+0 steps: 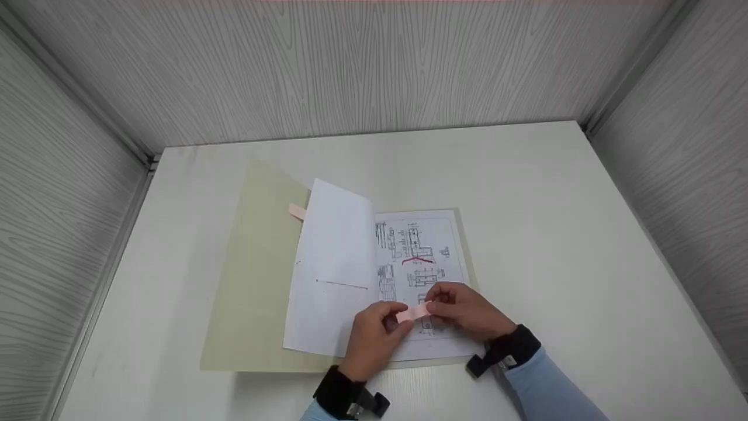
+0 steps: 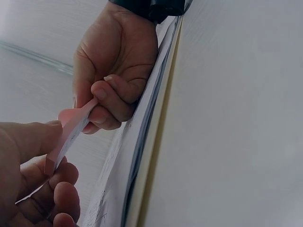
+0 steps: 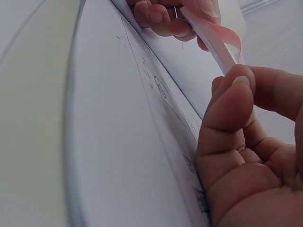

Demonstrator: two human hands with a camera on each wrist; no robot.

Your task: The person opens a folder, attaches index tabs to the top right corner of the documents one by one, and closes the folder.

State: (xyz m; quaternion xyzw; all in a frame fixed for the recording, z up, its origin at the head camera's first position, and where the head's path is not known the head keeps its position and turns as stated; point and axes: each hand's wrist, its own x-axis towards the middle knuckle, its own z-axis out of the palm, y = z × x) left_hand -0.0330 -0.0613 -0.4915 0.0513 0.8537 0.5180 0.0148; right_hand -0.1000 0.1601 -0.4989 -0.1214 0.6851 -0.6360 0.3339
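Both hands hold a small pink sticky-note strip (image 1: 414, 313) between them, just above a page of printed drawings (image 1: 456, 231). The left hand (image 1: 374, 336) pinches the strip's left end between thumb and fingers. At the other end, the right hand (image 1: 467, 310) grips it with thumb and forefinger. In the left wrist view the strip (image 2: 71, 130) bows, and its layers part a little in the middle. The right wrist view shows the same pink strip (image 3: 215, 40) running up to the left hand (image 3: 175, 16).
The drawings lie in an open pale-yellow folder (image 1: 251, 275) on a white table (image 1: 584, 245). A turned white sheet (image 1: 336, 245) stands partly raised on the left. Another pink tab (image 1: 297, 211) sticks out behind it. Grey wood-grain panels (image 1: 362, 64) enclose the table.
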